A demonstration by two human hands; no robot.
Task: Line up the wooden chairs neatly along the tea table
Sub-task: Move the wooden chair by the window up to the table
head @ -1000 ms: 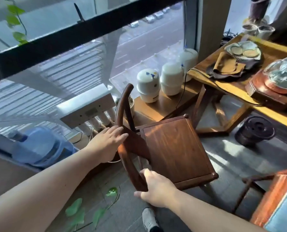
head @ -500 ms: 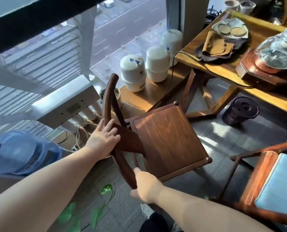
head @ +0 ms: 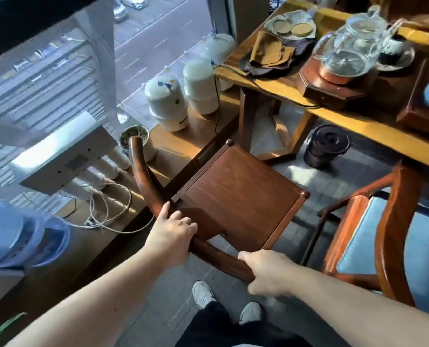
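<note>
A dark wooden chair [head: 238, 196] with a curved back rail stands in the middle of the head view, its seat facing the tea table [head: 358, 123] at the upper right. My left hand [head: 170, 234] grips the back rail near its middle. My right hand [head: 266, 274] is closed around the rail's right end. A second wooden chair [head: 388, 246] with a blue cushion stands to the right, against the table's front edge.
A glass kettle [head: 351, 43] on a wooden base, brown cloths [head: 268, 53] and coasters lie on the table. White tanks [head: 167, 101] and a water filter unit [head: 58, 156] line the low window ledge at left. A dark waste bucket [head: 327, 146] sits under the table. Cables [head: 108, 209] lie on the ledge.
The chair has turned and shifted toward the table. My left hand slid along the back rail and now grips it. The view has moved closer to the table.
</note>
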